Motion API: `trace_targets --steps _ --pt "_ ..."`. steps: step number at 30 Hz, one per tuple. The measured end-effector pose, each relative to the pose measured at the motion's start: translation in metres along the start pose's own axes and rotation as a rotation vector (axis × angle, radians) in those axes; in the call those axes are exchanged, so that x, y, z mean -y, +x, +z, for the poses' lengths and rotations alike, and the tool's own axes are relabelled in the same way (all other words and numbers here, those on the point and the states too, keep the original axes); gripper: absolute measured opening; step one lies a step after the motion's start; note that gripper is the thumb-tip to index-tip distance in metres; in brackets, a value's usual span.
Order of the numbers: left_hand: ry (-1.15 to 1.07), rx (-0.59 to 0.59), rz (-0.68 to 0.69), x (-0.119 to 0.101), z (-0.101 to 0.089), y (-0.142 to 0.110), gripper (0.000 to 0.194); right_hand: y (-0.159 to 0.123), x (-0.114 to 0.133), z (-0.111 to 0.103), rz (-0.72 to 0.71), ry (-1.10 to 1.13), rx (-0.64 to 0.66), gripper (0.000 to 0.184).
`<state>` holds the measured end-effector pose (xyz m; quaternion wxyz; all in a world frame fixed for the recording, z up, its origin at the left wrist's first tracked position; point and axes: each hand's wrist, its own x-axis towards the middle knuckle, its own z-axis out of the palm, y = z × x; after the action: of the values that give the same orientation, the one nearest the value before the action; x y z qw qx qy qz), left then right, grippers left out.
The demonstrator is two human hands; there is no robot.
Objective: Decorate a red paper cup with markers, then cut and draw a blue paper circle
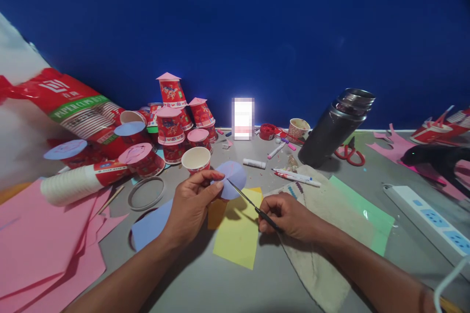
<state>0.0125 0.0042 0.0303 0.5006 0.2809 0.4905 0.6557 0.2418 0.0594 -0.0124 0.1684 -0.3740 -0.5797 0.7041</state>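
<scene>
My left hand (196, 203) pinches the edge of a round pale-blue paper disc (235, 183) between thumb and fingers. In my right hand (282, 215) is a pair of scissors (253, 205) with dark handles, the fingers wrapped round them. The thin blades reach across the disc to near its middle; whether they bite into the paper I cannot tell. Beneath the hands lies a sheet of yellow paper (237, 242). Just beyond my left hand stands a white-lined paper cup (196, 160), mouth upward.
Red paper cups (171, 127) with pink paper tops are stacked at the back left, near a cup bag (73, 102). Pink sheets (44, 239) lie at left. A dark flask (332, 129), red-handled scissors (350, 154), a cloth (326, 234) and a power strip (429, 217) are at right.
</scene>
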Motion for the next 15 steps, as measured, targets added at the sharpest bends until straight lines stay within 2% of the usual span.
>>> trace_targets --steps 5,15 --pt "-0.043 0.001 -0.049 0.0006 -0.0004 0.0013 0.046 -0.0011 -0.002 0.0014 -0.011 0.048 0.002 0.052" --pt "-0.155 0.038 -0.19 0.0015 -0.002 0.0014 0.038 -0.0017 0.0049 -0.001 -0.092 -0.205 -0.03 0.049"
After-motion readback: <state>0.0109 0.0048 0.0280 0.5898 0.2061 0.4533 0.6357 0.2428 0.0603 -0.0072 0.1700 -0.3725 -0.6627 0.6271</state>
